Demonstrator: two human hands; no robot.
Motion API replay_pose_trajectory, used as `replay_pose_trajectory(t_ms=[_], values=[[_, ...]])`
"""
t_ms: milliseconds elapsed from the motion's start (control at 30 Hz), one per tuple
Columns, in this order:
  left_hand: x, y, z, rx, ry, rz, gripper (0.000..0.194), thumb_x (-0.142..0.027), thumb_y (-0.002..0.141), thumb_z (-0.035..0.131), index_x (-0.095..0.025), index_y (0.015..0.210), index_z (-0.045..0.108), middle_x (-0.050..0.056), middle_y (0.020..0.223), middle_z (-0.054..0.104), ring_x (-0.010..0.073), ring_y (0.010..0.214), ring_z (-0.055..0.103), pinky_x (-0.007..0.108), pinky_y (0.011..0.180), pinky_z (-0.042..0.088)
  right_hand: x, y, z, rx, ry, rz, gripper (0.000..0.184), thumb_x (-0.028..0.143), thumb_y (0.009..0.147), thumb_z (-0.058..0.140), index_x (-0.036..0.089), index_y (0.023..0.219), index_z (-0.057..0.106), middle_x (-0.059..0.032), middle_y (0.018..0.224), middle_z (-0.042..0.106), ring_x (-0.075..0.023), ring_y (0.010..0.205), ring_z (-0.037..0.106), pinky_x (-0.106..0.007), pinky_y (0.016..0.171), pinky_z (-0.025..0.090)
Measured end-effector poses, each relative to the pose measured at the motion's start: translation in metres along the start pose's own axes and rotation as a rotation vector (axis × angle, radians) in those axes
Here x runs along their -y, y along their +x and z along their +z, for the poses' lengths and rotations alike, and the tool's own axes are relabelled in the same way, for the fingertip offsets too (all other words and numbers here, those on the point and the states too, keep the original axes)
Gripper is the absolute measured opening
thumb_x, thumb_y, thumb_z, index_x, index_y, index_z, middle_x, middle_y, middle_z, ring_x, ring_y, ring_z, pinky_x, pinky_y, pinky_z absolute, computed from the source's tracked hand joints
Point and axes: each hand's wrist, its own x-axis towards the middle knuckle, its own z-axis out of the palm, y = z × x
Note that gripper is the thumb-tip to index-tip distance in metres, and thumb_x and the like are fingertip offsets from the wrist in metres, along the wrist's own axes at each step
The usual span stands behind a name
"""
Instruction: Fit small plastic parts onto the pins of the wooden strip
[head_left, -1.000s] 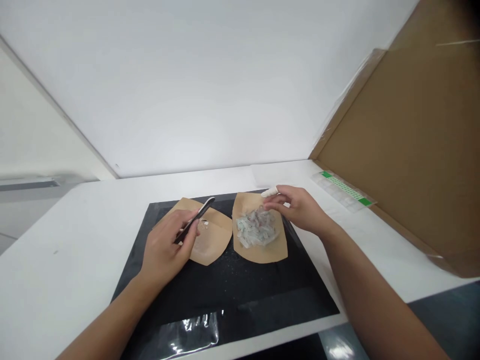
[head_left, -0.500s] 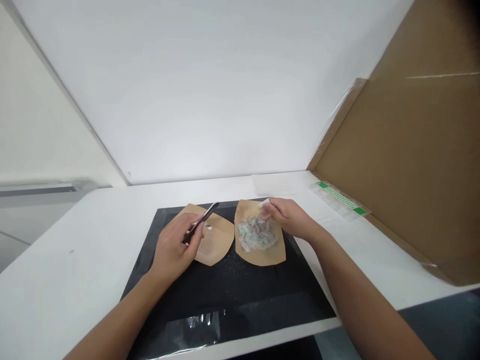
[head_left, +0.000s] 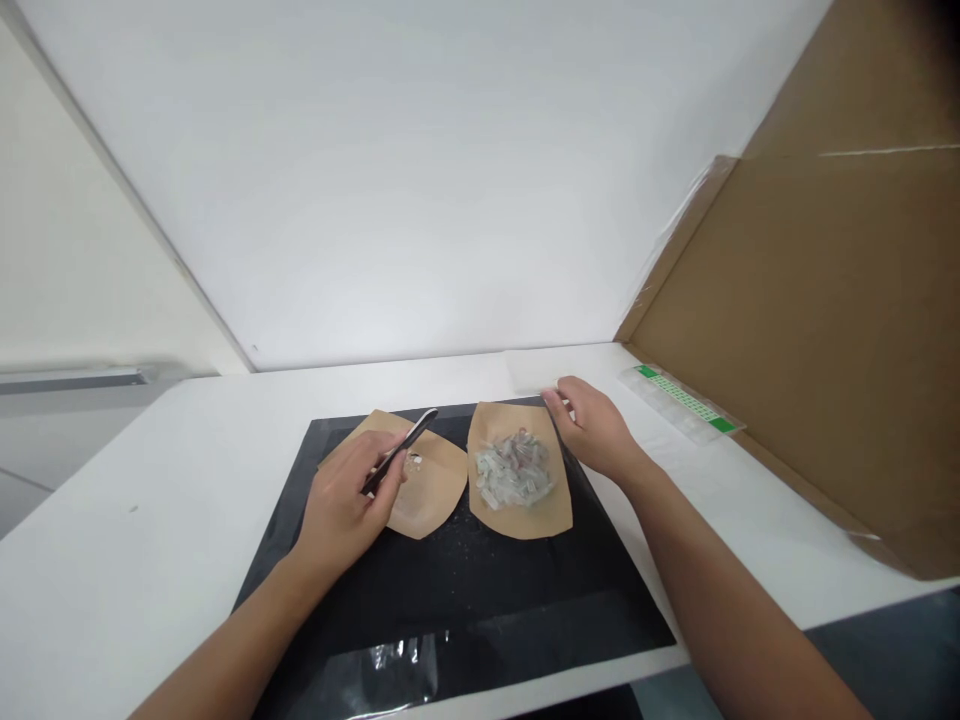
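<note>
In the head view, my left hand is closed around a slim black tool with a pale edge at its upper end, perhaps tweezers. The hand is over the left brown paper piece, where a tiny white bit shows near the fingertips. Beside it lies the right brown paper piece, bearing a heap of small clear plastic pieces. My right hand has its fingers curled together just past that paper's upper right corner. Something small and whitish shows at its fingertips, too small to name.
A glossy black mat lies under both papers, on a white table. A clear strip box with green markings lies at the right, along a cardboard panel. A thin white sheet is at the back.
My right hand has moved right and slightly up, from over the clear pieces to beyond the paper's corner. My left hand with the black tool has barely moved.
</note>
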Motion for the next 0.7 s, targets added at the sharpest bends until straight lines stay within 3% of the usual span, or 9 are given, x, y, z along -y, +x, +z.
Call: replay_pose_trajectory(t_ms=[100, 200, 400, 700], values=[[0.001, -0.001, 0.0, 0.012, 0.008, -0.007, 0.019, -0.021, 0.1, 0.062, -0.023, 0.118, 0.067, 0.001, 0.093, 0.072, 0.0143, 0.077, 0.071, 0.025, 0.071, 0.057, -0.007, 0.002, 0.004, 0.032, 0.151, 0.158, 0.019, 0.037, 0.097, 0.06, 0.023, 0.086, 0.054, -0.0114, 0.111, 0.07, -0.0279, 0.111, 0.066, -0.034, 0.079, 0.052], [0.001, -0.002, 0.0, 0.018, 0.012, -0.015, 0.019, -0.022, 0.1, 0.062, -0.023, 0.118, 0.067, 0.001, 0.093, 0.072, 0.0148, 0.079, 0.072, 0.025, 0.071, 0.057, -0.014, 0.002, 0.011, 0.088, 0.239, 0.245, 0.018, 0.031, 0.089, 0.071, 0.023, 0.088, 0.055, -0.0124, 0.12, 0.073, -0.0265, 0.106, 0.073, -0.032, 0.075, 0.057], [0.003, -0.002, 0.001, 0.009, 0.021, -0.024, 0.019, -0.022, 0.1, 0.061, -0.022, 0.118, 0.068, 0.003, 0.099, 0.073, 0.0159, 0.082, 0.073, 0.025, 0.07, 0.058, -0.02, -0.001, 0.022, 0.14, 0.365, 0.346, 0.02, 0.025, 0.083, 0.075, 0.022, 0.083, 0.054, -0.0099, 0.103, 0.079, -0.0223, 0.085, 0.079, -0.027, 0.066, 0.061], [0.005, -0.003, 0.001, 0.01, -0.008, -0.04, 0.022, -0.025, 0.101, 0.06, -0.02, 0.121, 0.068, 0.007, 0.108, 0.074, 0.0187, 0.085, 0.075, 0.028, 0.073, 0.062, -0.03, 0.0, 0.025, 0.052, 0.291, 0.407, 0.021, 0.027, 0.073, 0.079, 0.022, 0.083, 0.061, -0.0074, 0.092, 0.079, -0.024, 0.079, 0.077, -0.029, 0.061, 0.057]])
